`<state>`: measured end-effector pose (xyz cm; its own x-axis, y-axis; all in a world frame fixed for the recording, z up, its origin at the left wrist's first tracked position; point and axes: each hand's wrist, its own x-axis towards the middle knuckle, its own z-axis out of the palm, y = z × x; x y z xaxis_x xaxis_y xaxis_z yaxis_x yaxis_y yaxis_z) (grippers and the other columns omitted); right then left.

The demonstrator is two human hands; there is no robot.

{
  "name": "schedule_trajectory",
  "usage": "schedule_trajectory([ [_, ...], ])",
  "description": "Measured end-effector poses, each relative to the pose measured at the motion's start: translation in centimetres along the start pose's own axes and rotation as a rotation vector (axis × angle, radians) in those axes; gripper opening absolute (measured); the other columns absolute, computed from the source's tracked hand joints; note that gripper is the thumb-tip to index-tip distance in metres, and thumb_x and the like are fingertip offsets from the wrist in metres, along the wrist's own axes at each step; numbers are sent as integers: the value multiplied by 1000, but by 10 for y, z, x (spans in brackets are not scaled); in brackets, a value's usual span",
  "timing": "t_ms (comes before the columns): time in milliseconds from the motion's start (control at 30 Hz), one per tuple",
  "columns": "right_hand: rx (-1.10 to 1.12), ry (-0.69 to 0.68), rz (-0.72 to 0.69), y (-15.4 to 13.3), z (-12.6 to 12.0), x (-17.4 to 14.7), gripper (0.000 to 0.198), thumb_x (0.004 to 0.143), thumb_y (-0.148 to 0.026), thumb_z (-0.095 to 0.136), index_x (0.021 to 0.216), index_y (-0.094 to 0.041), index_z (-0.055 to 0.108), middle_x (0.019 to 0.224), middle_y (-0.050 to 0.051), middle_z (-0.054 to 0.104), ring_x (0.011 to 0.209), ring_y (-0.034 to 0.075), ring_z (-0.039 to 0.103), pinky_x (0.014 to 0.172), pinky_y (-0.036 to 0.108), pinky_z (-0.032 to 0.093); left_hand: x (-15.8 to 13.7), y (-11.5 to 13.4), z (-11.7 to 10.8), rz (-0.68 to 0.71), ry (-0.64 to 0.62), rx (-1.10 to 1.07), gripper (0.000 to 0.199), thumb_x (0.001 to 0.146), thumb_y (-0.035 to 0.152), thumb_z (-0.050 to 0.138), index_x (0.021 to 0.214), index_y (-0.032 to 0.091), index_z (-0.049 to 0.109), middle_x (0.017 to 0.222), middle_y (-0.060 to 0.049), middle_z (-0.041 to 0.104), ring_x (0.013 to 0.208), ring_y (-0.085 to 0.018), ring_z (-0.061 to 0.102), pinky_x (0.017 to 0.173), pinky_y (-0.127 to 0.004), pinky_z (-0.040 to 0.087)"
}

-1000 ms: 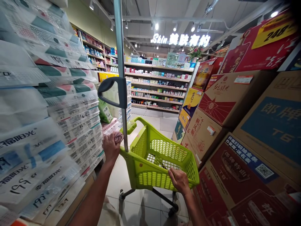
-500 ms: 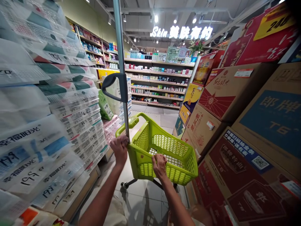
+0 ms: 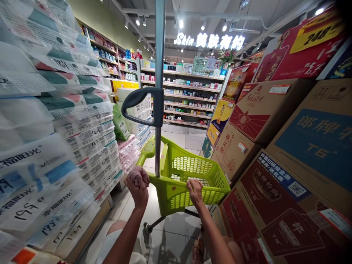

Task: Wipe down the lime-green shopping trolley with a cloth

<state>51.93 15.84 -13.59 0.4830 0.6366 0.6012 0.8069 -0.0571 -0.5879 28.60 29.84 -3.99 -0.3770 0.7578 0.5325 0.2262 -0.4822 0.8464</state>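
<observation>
A lime-green shopping cart with perforated walls stands in front of me, angled to the right, its basket bare inside. A metal pole rises from its near side and carries a dark grey loop handle. My left hand is closed around a crumpled pinkish cloth, beside the cart's green push bar. Whether the cloth presses on the cart I cannot tell. My right hand has its fingers hooked over the basket's near rim.
Stacked white tissue packs line the left side. Printed cartons rise on the right, close to the cart's front end. Cosmetics shelves stand across the far end. Pale tiled floor runs between.
The pole and its handle now appear farther right and larger. My left hand has come away from the pole's base, showing the cloth. My right hand sits farther right along the rim.
</observation>
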Motion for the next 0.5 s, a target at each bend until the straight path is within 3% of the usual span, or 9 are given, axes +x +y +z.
schedule_trajectory([
  [100,-74,-20,29,12,-8,13,52,108,-53,31,71,-23,52,73,0,62,82,18,59,96,35,31,21,8,-9,32,-281,57,33,87,29,55,117,19,61,112,-11,56,108,-28,59,105,-50,50],
  [167,-118,-34,34,10,-7,21,50,108,-51,33,72,-23,54,72,0,63,81,19,58,95,36,30,58,16,-5,56,-592,102,34,81,27,57,113,19,67,110,-11,64,107,-29,62,103,-50,51],
  [233,-129,-40,24,2,0,27,46,109,-44,32,78,-24,60,79,1,67,85,19,59,96,36,29,93,26,3,67,-813,90,36,74,25,59,108,19,72,104,-9,71,100,-27,66,98,-45,54],
  [300,-105,-8,30,-8,12,29,45,109,-37,29,84,-25,64,85,2,70,89,20,60,96,36,30,108,34,8,78,-993,122,43,68,24,59,108,19,75,99,-7,74,92,-26,69,89,-39,56],
  [367,-71,51,55,-15,23,28,47,109,-37,27,80,-25,62,82,3,69,88,21,58,96,36,31,101,38,7,118,-1067,223,46,63,22,59,105,20,78,94,-8,72,81,-25,67,78,-36,57],
  [500,-45,90,59,-13,29,26,49,109,-40,27,70,-25,52,73,2,62,85,22,55,96,38,33,79,35,5,267,-983,348,35,60,20,60,90,24,79,86,-7,64,68,-22,60,66,-34,52],
])
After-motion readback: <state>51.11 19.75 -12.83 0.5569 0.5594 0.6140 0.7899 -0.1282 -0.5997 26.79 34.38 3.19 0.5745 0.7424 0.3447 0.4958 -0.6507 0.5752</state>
